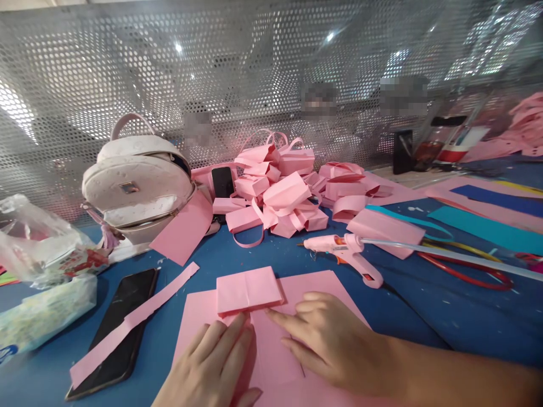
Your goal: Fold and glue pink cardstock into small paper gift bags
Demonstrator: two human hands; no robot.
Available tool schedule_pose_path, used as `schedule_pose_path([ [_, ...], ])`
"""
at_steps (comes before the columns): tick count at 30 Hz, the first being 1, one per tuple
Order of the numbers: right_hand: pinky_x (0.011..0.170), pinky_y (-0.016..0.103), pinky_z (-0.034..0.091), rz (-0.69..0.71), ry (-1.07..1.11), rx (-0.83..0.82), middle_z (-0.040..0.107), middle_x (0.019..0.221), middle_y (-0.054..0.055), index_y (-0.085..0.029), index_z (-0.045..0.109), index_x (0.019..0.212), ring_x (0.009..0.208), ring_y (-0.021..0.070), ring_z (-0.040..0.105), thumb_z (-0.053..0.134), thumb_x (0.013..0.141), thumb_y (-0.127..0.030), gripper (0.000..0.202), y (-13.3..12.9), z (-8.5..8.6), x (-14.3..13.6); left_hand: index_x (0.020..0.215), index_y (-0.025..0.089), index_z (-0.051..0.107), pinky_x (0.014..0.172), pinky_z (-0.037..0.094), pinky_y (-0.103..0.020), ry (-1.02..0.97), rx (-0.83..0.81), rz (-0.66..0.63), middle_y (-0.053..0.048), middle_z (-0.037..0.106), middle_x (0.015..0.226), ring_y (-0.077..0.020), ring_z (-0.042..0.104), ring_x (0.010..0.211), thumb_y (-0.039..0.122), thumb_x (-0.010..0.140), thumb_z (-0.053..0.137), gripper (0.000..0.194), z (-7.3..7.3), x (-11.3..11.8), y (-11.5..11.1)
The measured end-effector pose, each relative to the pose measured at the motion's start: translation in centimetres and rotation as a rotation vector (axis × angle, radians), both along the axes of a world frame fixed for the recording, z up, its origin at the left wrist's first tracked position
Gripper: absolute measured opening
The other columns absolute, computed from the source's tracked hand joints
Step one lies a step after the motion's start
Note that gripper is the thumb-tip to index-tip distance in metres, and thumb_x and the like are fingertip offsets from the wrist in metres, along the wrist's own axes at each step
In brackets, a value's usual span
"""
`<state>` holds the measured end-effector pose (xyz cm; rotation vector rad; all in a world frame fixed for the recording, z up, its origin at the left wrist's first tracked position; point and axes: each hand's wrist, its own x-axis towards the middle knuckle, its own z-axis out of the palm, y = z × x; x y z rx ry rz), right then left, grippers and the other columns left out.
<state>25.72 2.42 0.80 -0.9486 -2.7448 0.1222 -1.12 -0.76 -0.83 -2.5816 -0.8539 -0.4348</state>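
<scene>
A small folded pink paper bag lies flat on larger pink paper sheets in front of me. Against its near edge rest the fingertips of my left hand, stretched out and flat. My right hand lies on the sheets to the right, its index finger reaching the bag's near right edge and the other fingers loosely bent. Neither hand grips anything that I can see. Beyond the right hand, a pink glue gun rests on its side with a long clear glue stick in its back end.
Behind are a heap of pink paper bags, a white backpack and a metal mesh. At left lie a black phone under a pink strip and a plastic packet. Coloured strips lie at right on the blue table.
</scene>
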Motion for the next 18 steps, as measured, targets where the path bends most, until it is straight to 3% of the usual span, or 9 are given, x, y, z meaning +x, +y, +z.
schedule_pose_path([
  [5, 0.067, 0.034, 0.041, 0.046, 0.132, 0.063, 0.071, 0.074, 0.005, -0.015, 0.069, 0.119, 0.067, 0.0215, 0.062, 0.040, 0.103, -0.023, 0.034, -0.03, 0.09, 0.06, 0.128, 0.013, 0.064, 0.086, 0.054, -0.033, -0.010, -0.003, -0.001, -0.007, 0.072, 0.126, -0.0237, 0.067, 0.101, 0.046, 0.103, 0.045, 0.046, 0.05, 0.07, 0.00],
  [9, 0.062, 0.030, 0.038, 0.132, 0.258, 0.078, 0.067, 0.073, 0.003, -0.018, 0.071, 0.090, 0.068, 0.0177, 0.056, 0.037, 0.106, -0.021, 0.038, 0.15, 0.22, -0.04, 0.126, 0.012, 0.065, 0.083, 0.056, -0.033, -0.039, 0.008, 0.000, -0.009, 0.072, 0.125, -0.0235, 0.068, 0.096, 0.040, 0.103, 0.047, 0.041, 0.10, 0.38, -0.09],
  [14, 0.063, 0.028, 0.039, 0.151, 0.380, 0.046, 0.068, 0.075, 0.002, -0.018, 0.065, 0.081, 0.068, 0.0146, 0.055, 0.040, 0.108, -0.028, 0.039, 0.41, -0.08, -0.02, 0.120, 0.013, 0.067, 0.079, 0.057, -0.035, -0.086, 0.008, -0.011, -0.010, 0.073, 0.120, -0.0243, 0.068, 0.093, 0.033, 0.101, 0.050, 0.033, 0.02, 0.67, -0.31],
  [18, 0.059, 0.027, 0.037, 0.144, 0.440, -0.078, 0.067, 0.068, 0.000, -0.018, 0.062, 0.074, 0.061, 0.0123, 0.056, 0.044, 0.105, -0.047, 0.046, 0.32, 0.14, 0.21, 0.118, 0.013, 0.067, 0.083, 0.057, -0.036, -0.080, -0.012, -0.005, -0.011, 0.071, 0.125, -0.0266, 0.068, 0.100, 0.028, 0.100, 0.050, 0.029, -0.21, 0.64, -0.37],
])
